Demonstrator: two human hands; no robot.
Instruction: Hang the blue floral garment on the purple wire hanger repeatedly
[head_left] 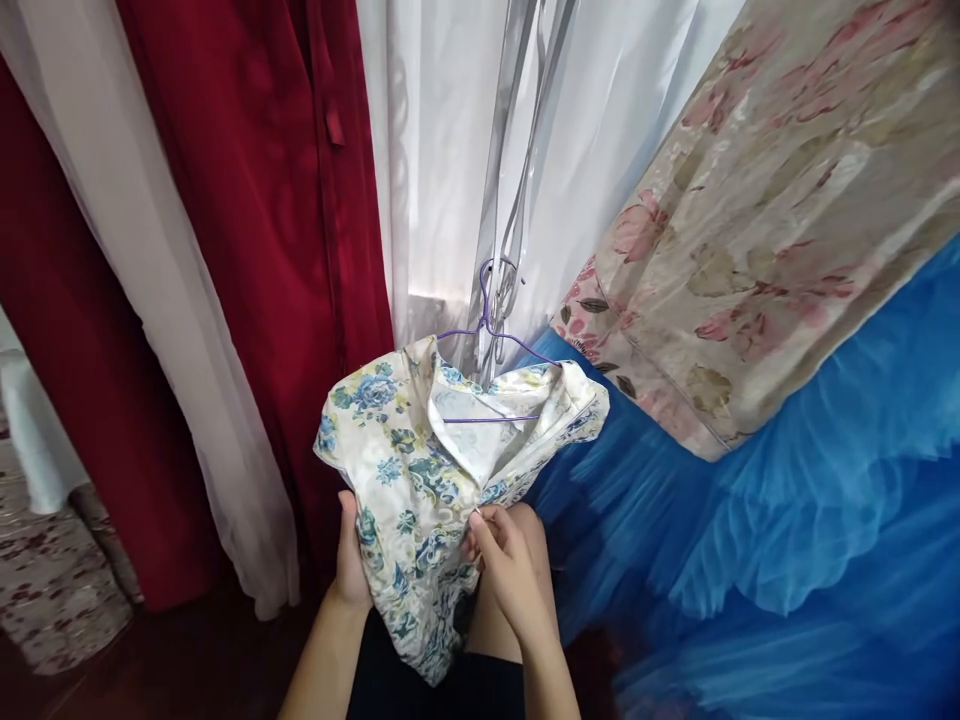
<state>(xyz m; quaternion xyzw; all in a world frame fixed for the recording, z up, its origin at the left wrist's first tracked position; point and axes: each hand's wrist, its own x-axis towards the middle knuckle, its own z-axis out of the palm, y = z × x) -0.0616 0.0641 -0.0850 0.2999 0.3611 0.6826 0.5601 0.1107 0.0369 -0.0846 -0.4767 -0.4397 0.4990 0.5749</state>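
Fingers (486,528) of R hand (514,575) pinch dress (401,465) front, centre; L hand (349,560) grips its left edge. Dress on hanger (487,325), near, btwn red curtain (255,250) & blue tulle (750,520). Step: prob. working front closure; next needs cloth kept taut.

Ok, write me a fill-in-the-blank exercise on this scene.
The cream satin garment with blue flowers sits on a thin ____ wire hanger.
The left hand and right hand grip the garment, not the wire ____.
The ruffled tulle fabric at right is ____.
The satin cloth hanging at left is dark ____.
Missing: purple, hanger, blue, red.
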